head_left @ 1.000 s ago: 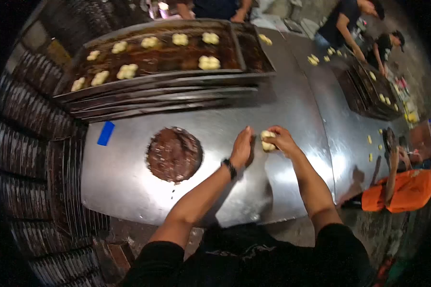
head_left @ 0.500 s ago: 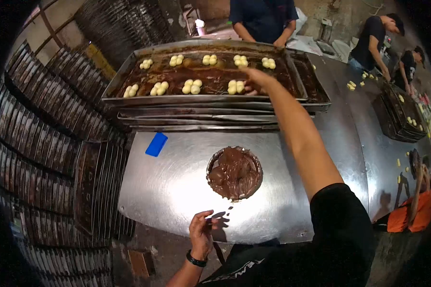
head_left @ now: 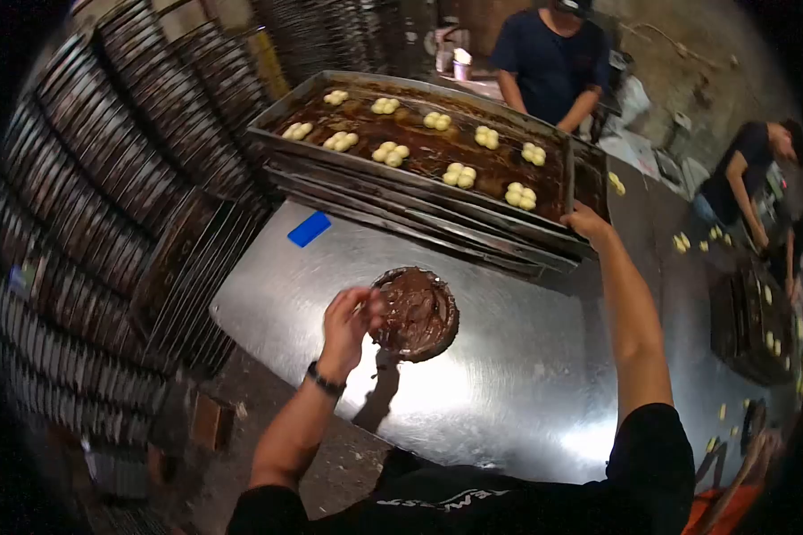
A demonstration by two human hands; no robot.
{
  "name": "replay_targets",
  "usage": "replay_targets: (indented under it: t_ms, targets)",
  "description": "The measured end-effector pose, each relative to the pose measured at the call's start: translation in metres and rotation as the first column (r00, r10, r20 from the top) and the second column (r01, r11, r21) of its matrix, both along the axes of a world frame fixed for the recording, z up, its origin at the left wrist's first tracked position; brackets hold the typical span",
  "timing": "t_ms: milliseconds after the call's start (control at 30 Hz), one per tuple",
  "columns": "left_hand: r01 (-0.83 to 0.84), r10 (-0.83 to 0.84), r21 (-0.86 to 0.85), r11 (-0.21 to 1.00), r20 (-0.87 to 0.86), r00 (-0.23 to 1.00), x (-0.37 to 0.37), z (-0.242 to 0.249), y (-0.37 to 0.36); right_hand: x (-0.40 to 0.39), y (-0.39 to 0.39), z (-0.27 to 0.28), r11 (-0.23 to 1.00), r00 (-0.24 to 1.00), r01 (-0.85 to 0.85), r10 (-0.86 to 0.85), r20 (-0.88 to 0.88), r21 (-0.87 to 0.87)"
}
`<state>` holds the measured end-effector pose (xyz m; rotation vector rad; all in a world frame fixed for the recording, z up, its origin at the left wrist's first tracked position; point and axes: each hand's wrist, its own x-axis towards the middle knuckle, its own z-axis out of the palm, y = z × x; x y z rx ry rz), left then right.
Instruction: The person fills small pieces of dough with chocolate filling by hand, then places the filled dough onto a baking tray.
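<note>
My right hand (head_left: 585,223) is closed on the near right corner of a dark metal baking tray (head_left: 393,183). Clusters of pale dough balls (head_left: 459,175) sit in two rows on its brown, greasy bottom. My left hand (head_left: 350,319) is held over the left edge of a round bowl (head_left: 456,323) filled with thick chocolate-brown paste (head_left: 418,308). Its fingers are apart and slightly blurred, and I see nothing held in them. A blue flat rectangular piece (head_left: 309,229), perhaps a scraper, lies on the metal table left of the bowl.
More trays (head_left: 437,227) are stacked beneath the top one. Tall stacks of dark trays (head_left: 107,205) line the left side. A person (head_left: 553,67) stands behind the tray; another (head_left: 749,178) works at the right, near loose dough pieces (head_left: 682,242) and a tray stack (head_left: 748,321).
The view has turned. My right hand has gone from above the dough to the tray's corner, and a near-right dough cluster now shows. My left hand has risen to the bowl.
</note>
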<state>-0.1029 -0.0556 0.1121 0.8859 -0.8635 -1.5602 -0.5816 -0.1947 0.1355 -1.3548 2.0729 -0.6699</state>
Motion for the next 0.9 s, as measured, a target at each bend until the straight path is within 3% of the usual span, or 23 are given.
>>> replay_targets:
  t_ms: [33,100,167,200,267,300,367,400,433,467,567,600,700,767,833,867,900]
  targets:
    - [0.060,-0.060,0.005,0.998,-0.032,0.998,-0.008,0.002,-0.017,0.015,0.009,0.019,0.999,0.998,0.041,-0.041,0.037,0.014]
    - [0.036,-0.027,0.098,0.994,-0.090,0.996,-0.016,-0.008,-0.060,0.016,0.006,0.048,0.982,0.900,0.189,-0.168,0.403,-0.013]
    - [0.051,-0.042,0.128,0.990,-0.070,0.997,-0.020,-0.001,-0.100,0.033,0.020,0.086,0.993,0.703,0.044,0.047,0.709,-0.109]
    - [0.026,-0.007,0.181,0.983,-0.102,0.995,-0.021,0.005,-0.119,0.069,0.051,0.115,0.982,0.701,0.092,0.053,0.712,-0.164]
    - [-0.006,0.057,0.276,0.961,-0.178,0.982,-0.017,0.014,-0.152,0.103,0.083,0.112,0.914,0.931,0.075,0.079,0.357,-0.399]
    - [-0.020,0.094,0.316,0.949,-0.222,0.970,-0.014,0.018,-0.168,0.092,0.080,0.067,0.837,0.956,0.024,0.140,0.256,-0.546]
    - [0.027,0.052,0.194,0.981,-0.393,0.918,-0.009,0.021,-0.193,0.136,0.126,0.053,0.736,0.982,0.069,0.071,0.178,-0.673]
    - [-0.030,0.070,0.105,0.994,-0.400,0.914,-0.010,0.037,-0.184,0.144,0.138,0.033,0.667,0.984,0.022,0.118,0.136,-0.744]
    - [-0.087,0.086,0.016,0.996,-0.404,0.911,-0.013,0.054,-0.172,0.155,0.154,0.024,0.678,0.974,0.031,0.146,0.175,-0.735]
    - [-0.030,0.015,-0.026,0.999,-0.447,0.895,-0.004,0.052,-0.160,0.168,0.168,0.018,0.689,0.984,0.027,0.108,0.140,-0.724]
    - [-0.153,0.147,0.019,0.988,-0.417,0.897,0.033,0.024,-0.125,0.182,0.197,0.007,0.635,0.957,0.004,0.220,0.186,-0.772]
    - [-0.149,0.149,0.032,0.988,-0.410,0.900,0.048,0.013,-0.105,0.183,0.209,0.007,0.688,0.958,-0.010,0.214,0.190,-0.726]
    - [-0.236,0.228,0.023,0.971,-0.372,0.900,0.052,0.000,-0.035,0.141,0.217,0.009,0.610,0.930,-0.278,0.365,-0.048,-0.742]
    - [-0.365,0.361,0.059,0.929,-0.360,0.860,0.037,0.021,0.033,0.110,0.209,0.012,0.677,0.826,-0.297,0.536,0.175,-0.673]
    - [-0.493,0.497,0.121,0.862,-0.400,0.770,0.023,0.013,0.094,0.081,0.196,0.019,0.694,0.731,-0.348,0.622,0.281,-0.631]
    - [-0.539,0.519,0.121,0.834,-0.505,0.690,0.013,0.002,0.130,0.068,0.195,0.020,0.723,0.698,-0.384,0.634,0.332,-0.574]
    - [-0.663,0.670,0.184,0.726,-0.406,0.621,-0.004,0.012,0.150,0.052,0.179,0.029,0.741,0.671,-0.406,0.639,0.376,-0.535]
